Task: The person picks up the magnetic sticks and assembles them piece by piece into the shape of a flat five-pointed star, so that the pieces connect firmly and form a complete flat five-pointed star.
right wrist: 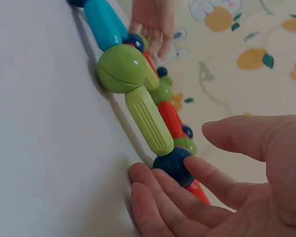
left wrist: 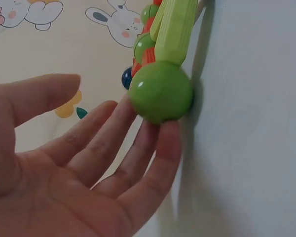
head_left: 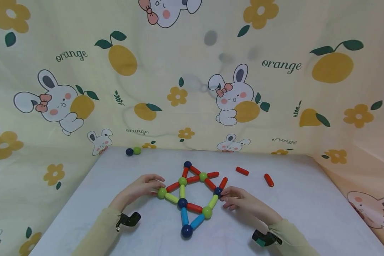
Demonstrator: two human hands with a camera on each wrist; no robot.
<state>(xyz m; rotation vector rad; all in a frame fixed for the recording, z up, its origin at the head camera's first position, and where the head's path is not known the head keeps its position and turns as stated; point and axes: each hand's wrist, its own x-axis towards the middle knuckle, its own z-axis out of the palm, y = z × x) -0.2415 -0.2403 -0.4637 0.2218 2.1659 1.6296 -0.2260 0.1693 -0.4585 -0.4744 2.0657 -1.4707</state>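
Observation:
A flat figure of magnetic rods and balls lies on the table, with red, yellow-green and blue rods joined by green and navy balls. At its left corner is a green ball (head_left: 161,193), which my left hand (head_left: 145,185) touches with its fingertips; the left wrist view shows the thumb held apart from this green ball (left wrist: 161,92). My right hand (head_left: 248,205) is at the right corner, fingertips against a navy ball (head_left: 218,191). In the right wrist view, its fingers lie beside and under the navy ball (right wrist: 172,165), with the thumb off it.
Two loose red rods, one nearer (head_left: 269,180) and one farther (head_left: 242,171), lie right of the figure. A spare navy ball (head_left: 129,152) and green ball (head_left: 137,150) sit at the table's back left. A printed cloth (head_left: 192,117) hangs behind the white table (head_left: 140,236).

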